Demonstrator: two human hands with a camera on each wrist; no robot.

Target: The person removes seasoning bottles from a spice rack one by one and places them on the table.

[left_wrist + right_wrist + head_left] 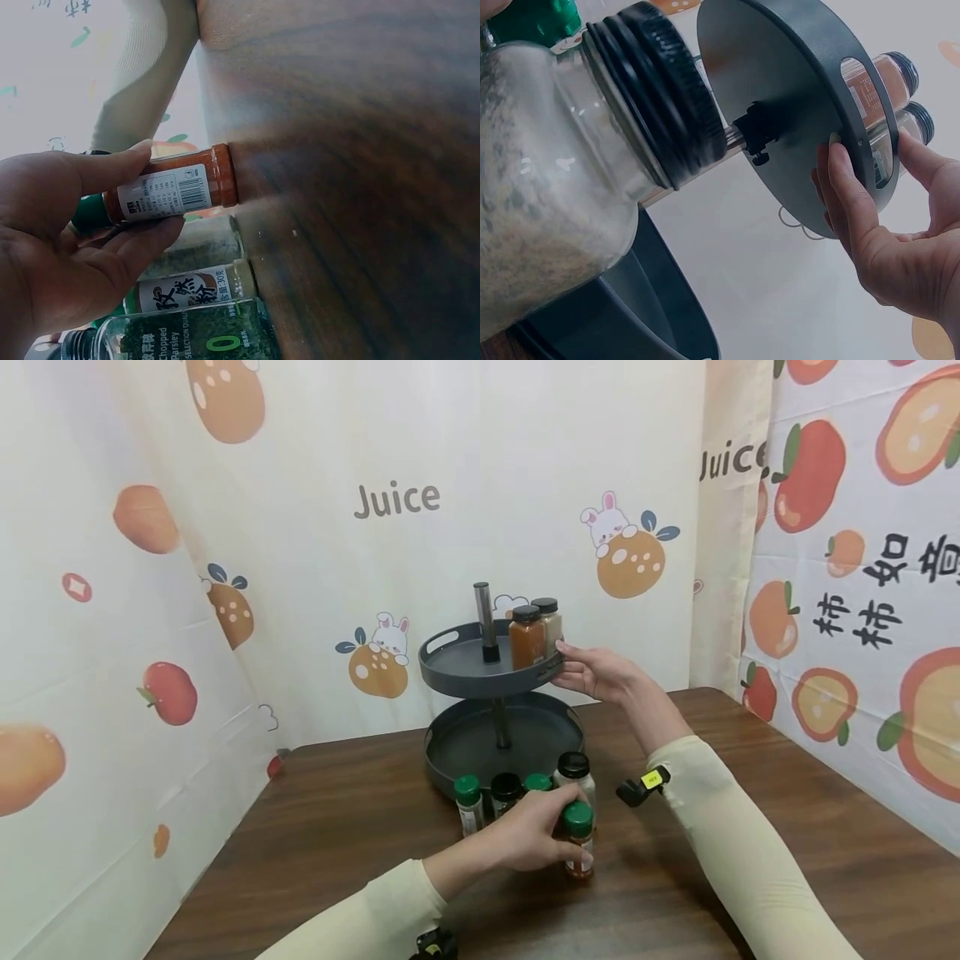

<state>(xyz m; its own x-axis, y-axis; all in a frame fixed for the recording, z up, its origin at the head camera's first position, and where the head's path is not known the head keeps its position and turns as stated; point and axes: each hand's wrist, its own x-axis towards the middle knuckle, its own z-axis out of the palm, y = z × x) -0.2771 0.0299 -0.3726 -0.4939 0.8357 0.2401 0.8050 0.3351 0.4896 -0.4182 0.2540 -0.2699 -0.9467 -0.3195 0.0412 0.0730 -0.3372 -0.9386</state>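
A pale sleeve (360,914) is lying nearest the camera, and beyond it the left hand (525,835) is pinching a small bottle of red spice (172,186), thumb on one side and fingers on the other, with its green cap (577,818) sitting toward the palm. The bottle is standing nearly upright toward the front of the counter (360,835), near the other seasonings; whether the counter is bearing its weight is not showing clearly. It is probably weighing little, and its clear wall is looking stiff and smooth, so it could be sliding under a loose pinch; glass or plastic is hard to tell, so handling it as breakable is making sense. The body below the cap is offering the surest hold, since a cap could be twisting loose. The right hand (600,677) is gripping the upper tray (465,681) at its handle slot, thumb at the top edge and fingers lower down. That tray is looking rigid, and with an orange jar (528,643) and a pale jar (553,625) standing near the gripped side, it is likely feeling heavier there; the slot is giving the best edge to grasp.
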